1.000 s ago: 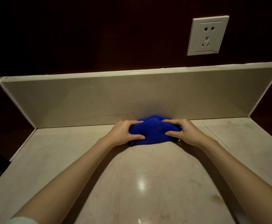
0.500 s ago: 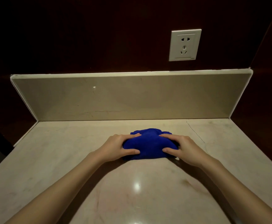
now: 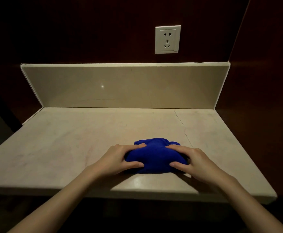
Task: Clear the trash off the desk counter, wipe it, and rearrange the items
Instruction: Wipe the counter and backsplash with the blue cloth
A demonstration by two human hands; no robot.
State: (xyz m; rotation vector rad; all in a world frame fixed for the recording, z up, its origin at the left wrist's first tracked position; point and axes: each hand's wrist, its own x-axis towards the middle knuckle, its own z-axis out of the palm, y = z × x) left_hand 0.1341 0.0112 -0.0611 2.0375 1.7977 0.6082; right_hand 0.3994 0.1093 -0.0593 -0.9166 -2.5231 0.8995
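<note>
- while both arms reach in from the bottom corners of the frame, the blue cloth (image 3: 155, 156) sits bunched up on the counter (image 3: 66, 148), a bit right of center and low in the frame, close to the counter's front edge
- left hand (image 3: 119, 159) is on the cloth's left side, fingers curled over the top and thumb tucked against the near edge, so it's gripping the fabric
- right hand (image 3: 190, 161) mirrors it on the right side, fingers draped over the top, thumb pressing into the near edge, gripping too
- the two hands don't touch each other, there's a strip of cloth showing between them
- counter is pale marble-looking stone with a thin crack (image 3: 182, 127) running down its right part, just above and right of the cloth
- beige backsplash (image 3: 120, 86) stands along the back edge across the middle of the frame
- white wall socket (image 3: 168, 39) is mounted on the dark wall in the upper center-right, above the backsplash
- lighting is pretty dim, the wall is basically dark brown all over
</note>
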